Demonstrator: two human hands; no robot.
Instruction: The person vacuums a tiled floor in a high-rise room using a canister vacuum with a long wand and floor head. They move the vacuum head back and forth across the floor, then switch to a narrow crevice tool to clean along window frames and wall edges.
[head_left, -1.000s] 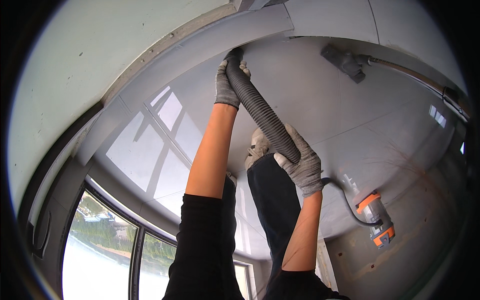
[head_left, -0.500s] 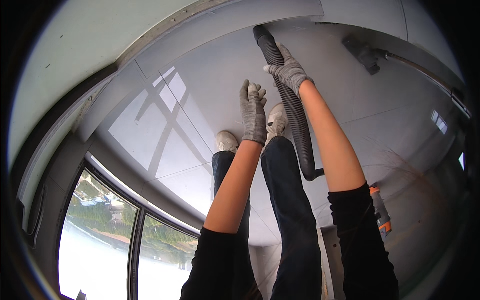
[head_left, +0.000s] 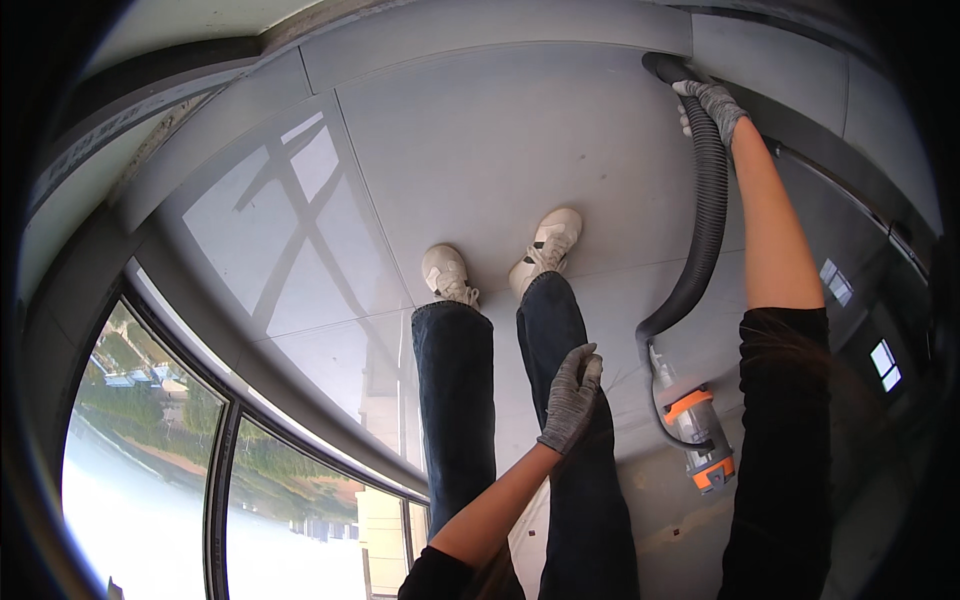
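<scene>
Near the wall at the far right, my right hand [head_left: 714,104], in a grey knit glove, is closed around a black ribbed vacuum hose [head_left: 711,190] just behind its end. The hose's black end reaches the floor by the base of the wall. From my grip the hose curves back toward me to a vacuum cleaner [head_left: 693,425] with a clear canister and orange parts. My left hand [head_left: 572,398], gloved the same way, is over my right knee with its fingers loosely bent and nothing in them.
My light shoes [head_left: 545,245] stand on glossy grey floor tiles [head_left: 480,130]. A metal wand [head_left: 840,180] lies at the far right, partly behind my right arm. Large windows [head_left: 150,430] run along the left side. A raised wall edge [head_left: 480,28] curves across the far side.
My right hand has carried the hose end to the right along the wall. My left hand has drawn back toward my knee. More of the vacuum cleaner shows.
</scene>
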